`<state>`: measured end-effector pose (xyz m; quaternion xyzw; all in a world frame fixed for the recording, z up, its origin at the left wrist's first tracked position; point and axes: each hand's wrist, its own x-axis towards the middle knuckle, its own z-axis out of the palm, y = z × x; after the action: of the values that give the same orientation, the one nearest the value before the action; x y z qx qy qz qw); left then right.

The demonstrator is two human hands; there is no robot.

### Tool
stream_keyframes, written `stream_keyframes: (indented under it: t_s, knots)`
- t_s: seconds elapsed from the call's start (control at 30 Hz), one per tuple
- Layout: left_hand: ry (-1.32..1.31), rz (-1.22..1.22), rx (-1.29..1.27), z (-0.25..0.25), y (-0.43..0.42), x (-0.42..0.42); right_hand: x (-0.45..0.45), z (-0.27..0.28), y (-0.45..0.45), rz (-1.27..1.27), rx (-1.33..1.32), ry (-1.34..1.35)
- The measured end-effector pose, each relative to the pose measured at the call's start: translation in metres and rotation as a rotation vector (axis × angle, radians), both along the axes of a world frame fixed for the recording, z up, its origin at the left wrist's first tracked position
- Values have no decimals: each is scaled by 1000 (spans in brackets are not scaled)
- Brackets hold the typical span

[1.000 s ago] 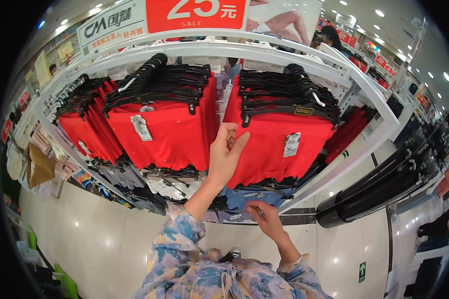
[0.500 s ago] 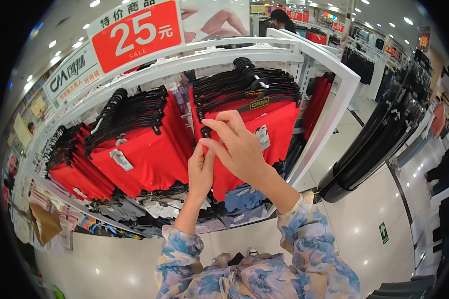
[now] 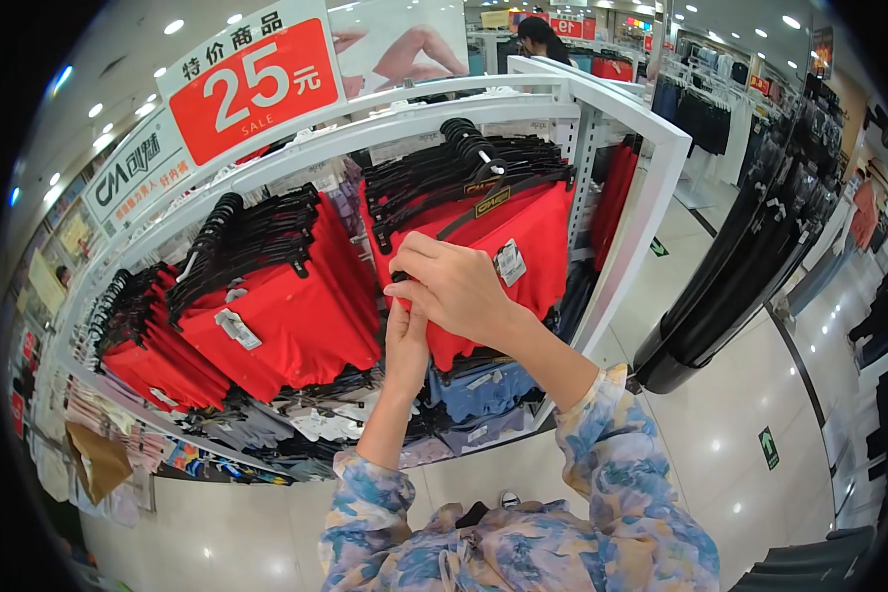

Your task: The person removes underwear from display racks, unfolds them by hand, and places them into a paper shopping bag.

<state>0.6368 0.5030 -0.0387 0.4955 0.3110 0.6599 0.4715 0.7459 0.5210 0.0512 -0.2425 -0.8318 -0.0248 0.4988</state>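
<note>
My right hand (image 3: 456,288) is closed around the left clip end of the front black hanger (image 3: 454,225), with thumb and forefinger together. Just below it, my left hand (image 3: 407,343) pinches the upper left edge of the red underpants (image 3: 538,259) hanging there. The fingertips of both hands nearly meet, and the clip is mostly hidden behind them. A white tag (image 3: 510,262) hangs on the front of these underpants. The hanger carries a black and gold label (image 3: 491,202) and hangs before several others on a metal prong (image 3: 487,160).
Two more rows of red underpants (image 3: 276,335) hang to the left on the white rack (image 3: 627,99). Blue garments (image 3: 483,390) hang below. A sale sign (image 3: 252,84) stands on top. Black garments (image 3: 735,276) hang at the right, and a person (image 3: 543,41) is beyond the rack.
My right thumb and forefinger, apart at the hanger's clip before, have closed on it. My left hand stays at the red edge. The view has shifted slightly, moving the rack left.
</note>
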Motion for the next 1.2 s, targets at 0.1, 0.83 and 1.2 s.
stream_keyframes:
  t_s: [0.1,0.83,1.2]
  knots:
    - [79,1,-24,0,0,3,4,1,0,14,-19,-4]
    - [54,-285,-152,15,57,97,90,-11,13,-91,-131,531]
    - [569,-148,20,-7,55,108,136,-78,37,-111,-524,445]
